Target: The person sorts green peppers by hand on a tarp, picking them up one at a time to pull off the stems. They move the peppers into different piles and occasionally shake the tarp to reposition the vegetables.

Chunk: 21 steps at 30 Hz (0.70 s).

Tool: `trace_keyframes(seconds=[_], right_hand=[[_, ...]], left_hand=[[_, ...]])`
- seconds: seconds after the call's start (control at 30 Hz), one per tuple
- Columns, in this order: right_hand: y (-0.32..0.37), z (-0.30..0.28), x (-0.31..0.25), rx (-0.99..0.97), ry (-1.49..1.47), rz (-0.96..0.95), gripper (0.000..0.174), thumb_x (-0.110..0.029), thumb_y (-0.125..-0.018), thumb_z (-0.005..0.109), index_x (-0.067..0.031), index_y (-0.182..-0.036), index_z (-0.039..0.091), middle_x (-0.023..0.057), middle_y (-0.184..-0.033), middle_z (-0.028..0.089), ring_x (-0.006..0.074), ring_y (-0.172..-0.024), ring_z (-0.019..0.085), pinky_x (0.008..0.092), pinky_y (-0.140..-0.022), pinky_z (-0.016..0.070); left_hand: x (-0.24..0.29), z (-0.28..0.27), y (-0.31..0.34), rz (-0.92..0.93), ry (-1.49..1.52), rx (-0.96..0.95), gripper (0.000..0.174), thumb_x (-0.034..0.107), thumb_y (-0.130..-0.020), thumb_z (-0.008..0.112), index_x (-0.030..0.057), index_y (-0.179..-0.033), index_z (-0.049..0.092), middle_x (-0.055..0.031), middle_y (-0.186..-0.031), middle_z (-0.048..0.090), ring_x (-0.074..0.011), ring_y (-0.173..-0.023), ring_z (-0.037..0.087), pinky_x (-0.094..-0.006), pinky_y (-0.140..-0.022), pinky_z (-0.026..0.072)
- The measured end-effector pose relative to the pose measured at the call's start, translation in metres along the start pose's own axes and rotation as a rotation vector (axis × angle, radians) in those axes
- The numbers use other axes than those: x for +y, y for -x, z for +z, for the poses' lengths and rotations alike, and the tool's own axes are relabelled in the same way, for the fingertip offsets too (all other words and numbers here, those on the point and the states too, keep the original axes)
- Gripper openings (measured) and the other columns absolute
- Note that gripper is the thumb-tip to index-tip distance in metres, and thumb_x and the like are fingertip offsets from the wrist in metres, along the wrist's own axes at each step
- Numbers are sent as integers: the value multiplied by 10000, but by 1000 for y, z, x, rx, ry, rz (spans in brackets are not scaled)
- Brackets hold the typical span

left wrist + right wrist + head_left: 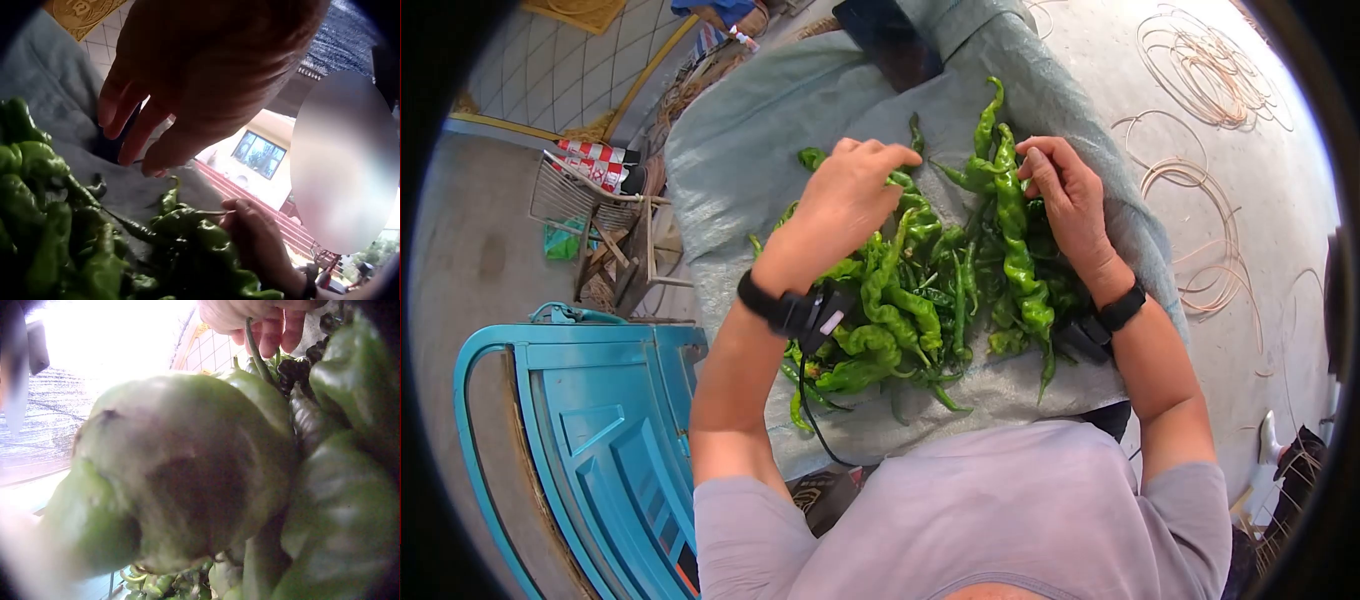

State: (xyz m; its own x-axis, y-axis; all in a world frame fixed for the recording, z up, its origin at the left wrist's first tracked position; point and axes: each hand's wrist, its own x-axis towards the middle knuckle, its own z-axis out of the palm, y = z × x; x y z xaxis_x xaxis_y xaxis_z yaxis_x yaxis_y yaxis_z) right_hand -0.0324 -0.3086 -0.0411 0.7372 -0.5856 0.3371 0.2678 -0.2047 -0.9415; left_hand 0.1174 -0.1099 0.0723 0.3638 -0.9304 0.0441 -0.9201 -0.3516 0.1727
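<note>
The left hand [840,205] hangs loosely bent over heaped long green peppers [883,315]; toward the right edge of the woven sheet [735,150], the right hand [1068,195] pinches a pepper stem [214,213]

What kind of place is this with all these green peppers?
It looks like a yard or work area beside a house, though I can't be sure. There's a bare concrete floor with loose coils lying on it, and the left wrist view shows a building's window.
</note>
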Motion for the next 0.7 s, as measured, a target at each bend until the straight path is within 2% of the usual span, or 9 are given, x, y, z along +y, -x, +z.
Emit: trace_keyframes(seconds=[0.1, 0.2, 0.4, 0.5, 0.7], right_hand=[[-1, -1, 1, -9, -8, 0, 136, -125, -1021, 550, -26, -1061, 634, -4, -793, 624, 44, -708, 558, 213, -640, 485], [-1, -1, 1, -26, 0, 17, 132, -123, -1020, 551, -26, -1056, 634, -6, -789, 623, 43, -715, 564, 212, -641, 486], [-1, -1, -1, -32, 14, 29, 134, -125, -1020, 551, -27, -1050, 637, -10, -782, 620, 38, -716, 565, 212, -638, 486], [-1, -1, 0, -30, 18, 20, 134, -128, -1019, 554, -28, -1045, 640, -11, -778, 619, 36, -713, 564, 213, -636, 487], [0, -2, -2, -36, 61, -26, 131, -128, -1014, 568, -28, -1053, 644, -16, -775, 614, 39, -708, 550, 211, -639, 474]], left_hand=[[-27, 33, -11, 122, -124, -44, 396, 20, -827, 621, 115, -1210, 651, -86, -1171, 650, -305, -1130, 531, -386, -969, 458], [-37, 44, -18, 161, -224, -182, 431, 13, -797, 657, 141, -1209, 653, -61, -1223, 632, -297, -1163, 525, -409, -992, 444], [-43, 60, -18, 190, -261, -205, 524, 14, -713, 746, 204, -1194, 661, -7, -1266, 601, -281, -1226, 498, -453, -992, 426], [-38, 54, -18, 197, -295, -212, 496, 21, -721, 745, 189, -1177, 648, -29, -1235, 610, -269, -1219, 508, -435, -966, 438], [-25, 41, -15, 185, -227, 89, 457, 27, -716, 748, 125, -1140, 605, -42, -1115, 650, -276, -1122, 568, -413, -930, 456]])
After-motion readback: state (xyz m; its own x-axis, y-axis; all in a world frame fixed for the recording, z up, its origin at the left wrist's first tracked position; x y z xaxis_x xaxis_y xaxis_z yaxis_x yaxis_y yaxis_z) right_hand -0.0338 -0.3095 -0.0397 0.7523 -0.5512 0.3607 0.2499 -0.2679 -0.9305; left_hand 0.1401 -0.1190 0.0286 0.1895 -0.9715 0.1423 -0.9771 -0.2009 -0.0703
